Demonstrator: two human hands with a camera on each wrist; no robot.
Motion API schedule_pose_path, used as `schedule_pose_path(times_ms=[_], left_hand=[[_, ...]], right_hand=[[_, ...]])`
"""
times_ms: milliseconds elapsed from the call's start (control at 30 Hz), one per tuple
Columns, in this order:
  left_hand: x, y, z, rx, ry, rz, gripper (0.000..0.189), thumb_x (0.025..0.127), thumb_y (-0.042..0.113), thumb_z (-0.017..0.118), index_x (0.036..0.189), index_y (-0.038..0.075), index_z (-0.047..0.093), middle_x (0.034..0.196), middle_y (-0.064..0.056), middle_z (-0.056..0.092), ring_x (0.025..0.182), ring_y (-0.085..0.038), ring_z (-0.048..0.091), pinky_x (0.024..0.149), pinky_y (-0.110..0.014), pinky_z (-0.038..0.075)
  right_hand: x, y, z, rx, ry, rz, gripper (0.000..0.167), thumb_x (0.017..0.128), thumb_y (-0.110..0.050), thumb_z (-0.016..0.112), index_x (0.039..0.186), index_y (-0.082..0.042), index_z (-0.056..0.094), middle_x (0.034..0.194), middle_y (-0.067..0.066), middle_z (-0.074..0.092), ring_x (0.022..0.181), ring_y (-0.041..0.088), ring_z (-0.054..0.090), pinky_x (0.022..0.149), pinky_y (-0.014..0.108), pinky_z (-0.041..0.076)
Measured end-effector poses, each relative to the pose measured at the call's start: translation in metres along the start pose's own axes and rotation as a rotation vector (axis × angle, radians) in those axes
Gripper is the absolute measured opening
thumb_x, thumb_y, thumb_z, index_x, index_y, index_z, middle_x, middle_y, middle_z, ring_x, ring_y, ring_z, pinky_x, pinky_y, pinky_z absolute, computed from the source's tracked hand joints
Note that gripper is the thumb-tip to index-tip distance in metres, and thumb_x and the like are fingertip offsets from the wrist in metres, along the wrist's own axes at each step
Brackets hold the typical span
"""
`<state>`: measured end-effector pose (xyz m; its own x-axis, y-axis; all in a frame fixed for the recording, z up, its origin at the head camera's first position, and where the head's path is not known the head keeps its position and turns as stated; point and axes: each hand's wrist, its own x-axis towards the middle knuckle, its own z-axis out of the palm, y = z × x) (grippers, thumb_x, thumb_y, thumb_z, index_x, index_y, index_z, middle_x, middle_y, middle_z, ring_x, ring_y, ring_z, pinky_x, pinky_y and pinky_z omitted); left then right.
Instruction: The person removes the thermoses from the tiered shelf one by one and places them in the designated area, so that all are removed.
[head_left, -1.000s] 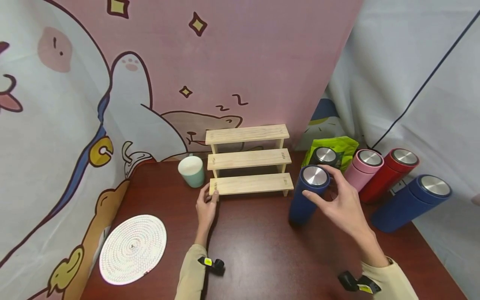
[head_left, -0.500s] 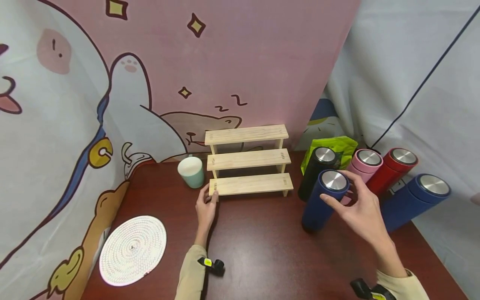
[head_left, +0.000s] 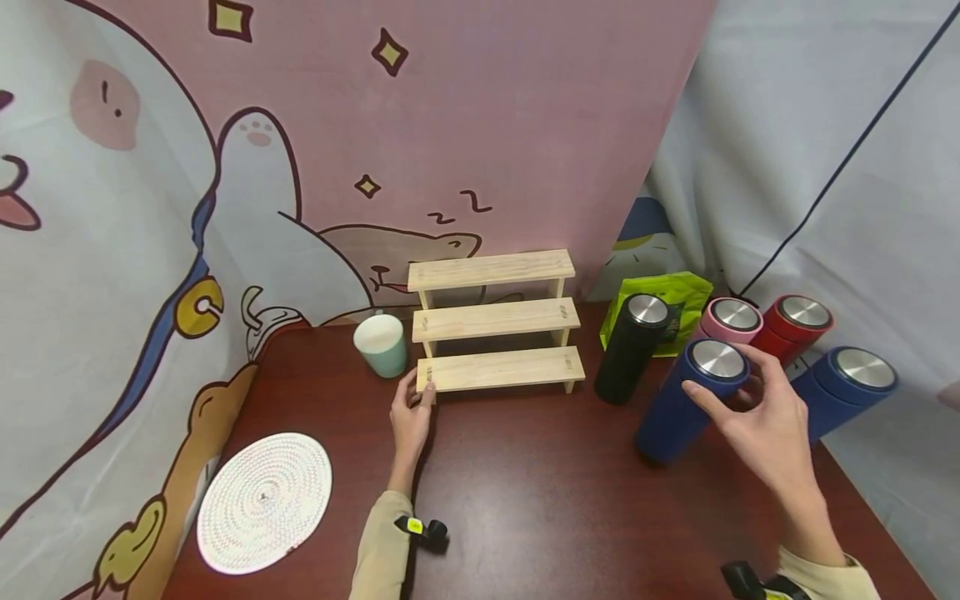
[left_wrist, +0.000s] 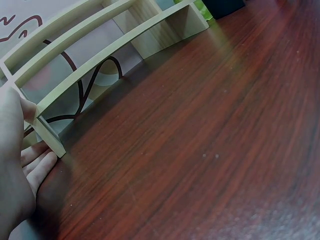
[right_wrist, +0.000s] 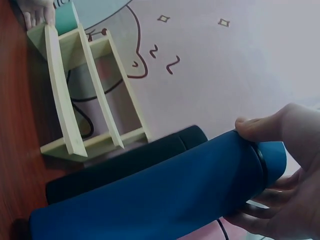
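My right hand [head_left: 776,429] grips a blue thermos [head_left: 671,421] with a silver lid top by its upper end, thumb on the near left side, fingers round the far side. In the right wrist view the blue thermos [right_wrist: 150,192] lies across the picture in front of a black one. My left hand [head_left: 411,421] holds the front left corner of a three-tier wooden shelf [head_left: 498,370], thumb on the lowest board. The left wrist view shows the fingers [left_wrist: 42,167] curled round the shelf's end support.
A black thermos [head_left: 630,354] stands right of the shelf, before a green bag [head_left: 693,287]. Pink [head_left: 731,321], red [head_left: 787,329] and another blue thermos [head_left: 836,387] stand farther right. A mint cup [head_left: 386,354] is left of the shelf; a round woven mat [head_left: 262,500] lies front left.
My right hand has carried the blue thermos to the right, away from the shelf, uncovering the black thermos and overlapping the pink one. My left hand has stayed at the shelf corner.
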<state>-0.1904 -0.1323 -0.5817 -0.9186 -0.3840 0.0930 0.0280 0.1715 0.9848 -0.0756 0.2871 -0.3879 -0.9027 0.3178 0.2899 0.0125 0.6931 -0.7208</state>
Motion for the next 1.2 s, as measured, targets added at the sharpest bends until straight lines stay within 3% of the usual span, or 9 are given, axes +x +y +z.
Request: schedule_pose_path(times_ms=[100,267,367,467,500,700,1033,1200], left_hand=[[0.000,0.000,0.000,0.003,-0.001,0.002,0.046,0.098,0.025,0.069,0.142,0.019,0.059,0.118,-0.018,0.070,0.106,-0.031,0.066,0.078,-0.017,0.050],[0.000,0.000,0.000,0.002,-0.001,-0.001,0.046,0.098,0.026,0.070,0.142,0.019,0.059,0.119,-0.018,0.070,0.106,-0.030,0.066,0.079,-0.019,0.051],[0.000,-0.001,0.001,0.005,0.003,-0.001,0.045,0.098,0.025,0.070,0.142,0.020,0.059,0.117,-0.017,0.071,0.105,-0.029,0.066,0.079,-0.020,0.052],[0.001,-0.001,0.001,0.009,0.008,0.003,0.045,0.098,0.024,0.069,0.142,0.019,0.059,0.117,-0.016,0.071,0.104,-0.028,0.067,0.079,-0.021,0.052],[0.001,-0.001,0.001,0.012,0.008,0.003,0.045,0.098,0.024,0.069,0.142,0.019,0.059,0.116,-0.016,0.071,0.105,-0.028,0.067,0.079,-0.021,0.052],[0.000,-0.001,0.001,0.012,0.004,0.005,0.045,0.098,0.025,0.069,0.142,0.018,0.059,0.117,-0.018,0.070,0.106,-0.030,0.066,0.078,-0.017,0.050],[0.000,-0.001,0.001,0.009,0.003,-0.003,0.045,0.098,0.022,0.069,0.141,0.019,0.060,0.117,-0.017,0.070,0.106,-0.030,0.066,0.078,-0.016,0.050],[0.000,0.000,0.000,0.004,0.003,-0.007,0.045,0.097,0.022,0.070,0.141,0.019,0.060,0.116,-0.017,0.071,0.105,-0.030,0.066,0.079,-0.020,0.051]], right_hand=[[0.002,0.007,-0.003,-0.012,0.019,0.046,0.083,0.084,-0.033,0.085,0.151,-0.013,0.042,0.139,0.025,0.059,0.116,0.047,0.061,0.086,0.006,0.046],[0.005,0.017,-0.006,-0.041,0.077,0.133,0.082,0.082,-0.032,0.086,0.149,-0.013,0.044,0.138,0.022,0.061,0.114,0.038,0.065,0.078,-0.001,0.040],[0.006,0.022,-0.008,-0.048,0.096,0.191,0.082,0.083,-0.032,0.085,0.151,-0.013,0.043,0.141,0.022,0.059,0.120,0.039,0.064,0.093,0.012,0.047],[0.008,0.027,-0.010,-0.051,0.099,0.237,0.083,0.085,-0.033,0.082,0.153,-0.012,0.039,0.146,0.023,0.054,0.127,0.046,0.058,0.106,0.036,0.047],[0.008,0.029,-0.010,-0.049,0.103,0.251,0.083,0.086,-0.033,0.082,0.154,-0.012,0.038,0.147,0.023,0.053,0.129,0.046,0.056,0.108,0.045,0.044],[0.007,0.036,-0.010,-0.027,0.113,0.298,0.084,0.089,-0.031,0.078,0.156,-0.009,0.032,0.153,0.025,0.046,0.134,0.049,0.051,0.105,0.063,0.041],[0.010,0.043,-0.008,-0.005,0.152,0.315,0.083,0.090,-0.028,0.077,0.156,-0.009,0.031,0.155,0.024,0.044,0.135,0.050,0.049,0.105,0.065,0.041],[0.010,0.047,-0.009,0.004,0.164,0.329,0.082,0.090,-0.029,0.077,0.157,-0.013,0.033,0.155,0.019,0.045,0.136,0.046,0.050,0.111,0.055,0.040]])
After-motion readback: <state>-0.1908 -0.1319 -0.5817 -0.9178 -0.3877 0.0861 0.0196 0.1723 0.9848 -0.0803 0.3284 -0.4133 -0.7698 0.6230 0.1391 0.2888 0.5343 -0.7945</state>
